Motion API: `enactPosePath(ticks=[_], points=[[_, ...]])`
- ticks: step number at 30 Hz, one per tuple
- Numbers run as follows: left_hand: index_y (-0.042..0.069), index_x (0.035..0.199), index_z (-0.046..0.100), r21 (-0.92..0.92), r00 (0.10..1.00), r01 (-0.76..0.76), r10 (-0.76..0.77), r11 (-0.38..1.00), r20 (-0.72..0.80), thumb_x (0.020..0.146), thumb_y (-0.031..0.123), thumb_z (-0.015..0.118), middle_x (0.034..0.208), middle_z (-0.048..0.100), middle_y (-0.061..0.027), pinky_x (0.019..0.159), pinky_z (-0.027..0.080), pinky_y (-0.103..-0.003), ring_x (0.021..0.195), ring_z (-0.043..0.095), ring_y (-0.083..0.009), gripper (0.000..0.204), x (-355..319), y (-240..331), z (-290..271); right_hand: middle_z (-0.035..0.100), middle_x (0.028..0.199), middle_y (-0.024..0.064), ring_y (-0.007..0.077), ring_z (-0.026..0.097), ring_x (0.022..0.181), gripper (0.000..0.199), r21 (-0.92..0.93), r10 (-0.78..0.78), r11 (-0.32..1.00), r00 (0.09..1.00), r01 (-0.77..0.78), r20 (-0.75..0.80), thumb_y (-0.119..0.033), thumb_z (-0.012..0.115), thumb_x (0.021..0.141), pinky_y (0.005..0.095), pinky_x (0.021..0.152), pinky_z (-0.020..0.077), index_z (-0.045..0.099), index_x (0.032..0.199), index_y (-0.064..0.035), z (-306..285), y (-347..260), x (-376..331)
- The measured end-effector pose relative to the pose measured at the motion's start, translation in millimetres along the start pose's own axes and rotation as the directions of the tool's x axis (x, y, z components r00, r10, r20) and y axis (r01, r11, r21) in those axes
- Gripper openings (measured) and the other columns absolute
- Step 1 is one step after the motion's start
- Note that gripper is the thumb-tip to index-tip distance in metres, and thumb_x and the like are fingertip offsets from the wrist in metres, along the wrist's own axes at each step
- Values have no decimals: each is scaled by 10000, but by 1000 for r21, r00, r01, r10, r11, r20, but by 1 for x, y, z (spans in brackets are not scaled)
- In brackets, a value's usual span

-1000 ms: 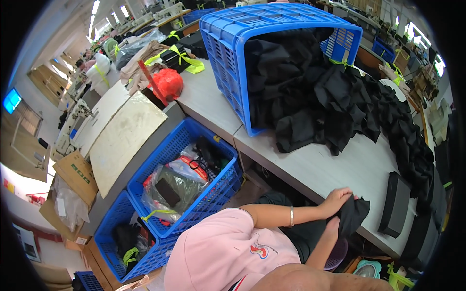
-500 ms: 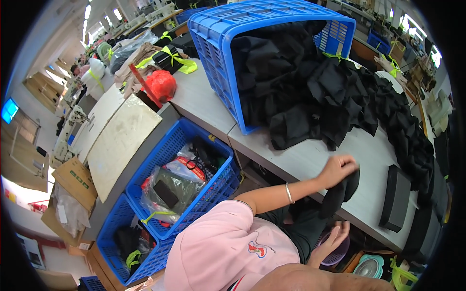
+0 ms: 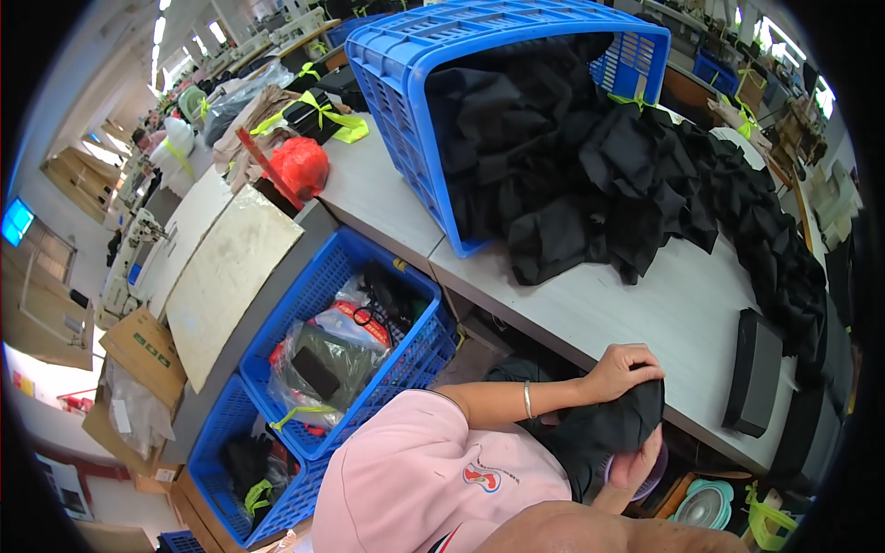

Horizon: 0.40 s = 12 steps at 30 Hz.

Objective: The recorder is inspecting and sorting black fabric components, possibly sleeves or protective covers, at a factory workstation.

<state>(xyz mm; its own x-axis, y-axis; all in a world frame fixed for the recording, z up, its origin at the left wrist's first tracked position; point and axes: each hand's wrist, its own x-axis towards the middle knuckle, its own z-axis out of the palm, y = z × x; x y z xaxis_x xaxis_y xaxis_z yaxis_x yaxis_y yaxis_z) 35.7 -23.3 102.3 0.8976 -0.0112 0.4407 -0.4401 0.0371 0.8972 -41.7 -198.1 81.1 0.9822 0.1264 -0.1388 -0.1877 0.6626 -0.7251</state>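
Note:
A piece of black fabric (image 3: pixel 619 419) is stretched between my two hands, just off the table's front edge. My left hand (image 3: pixel 619 374), with a bangle at the wrist, pinches its upper edge. Below, my right hand (image 3: pixel 636 464) grips the lower side, thumb and fingers closed on the cloth; part of that hand is behind the fabric. A large pile of similar black fabric pieces (image 3: pixel 562 184) spills out of a tipped blue crate (image 3: pixel 419 120) onto the grey table (image 3: pixel 590 309).
A stack of black pieces (image 3: pixel 751 373) stands on the table's right end. Two blue baskets (image 3: pixel 346 429) with bagged goods are at my left. A red plastic bag (image 3: pixel 300 169) sits farther back. Below the table are a purple basket (image 3: pixel 653 481) and a small turquoise fan (image 3: pixel 705 505).
My left hand has come down and nearer with the black fabric. My right hand, open and apart from it before, has risen and now grips the fabric's lower side.

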Motion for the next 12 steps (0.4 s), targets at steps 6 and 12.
enactPosePath(ticks=[6, 12], points=[[6, 1019, 662, -710, 669, 663, -615, 239, 418, 1048, 339, 503, 915, 694, -43, 795, 513, -267, 823, 627, -107, 370, -3, -21, -22, 640, 1162, 98, 199, 648, 1039, 368, -276, -108, 953, 992, 123, 69, -287, 578, 1002, 331, 930, 528, 577, 1218, 11, 26, -22, 9], [6, 1232, 602, -268, 248, 963, -445, 20, 860, 1002, 275, 594, 1106, 674, -40, 820, 549, -234, 951, 657, -102, 353, -55, 9, 4, 672, 921, 9, 77, 598, 852, 158, -718, -172, 688, 985, 107, -18, -24, 606, 961, 221, 773, 479, 673, 1087, 46, 22, 2, 36]])
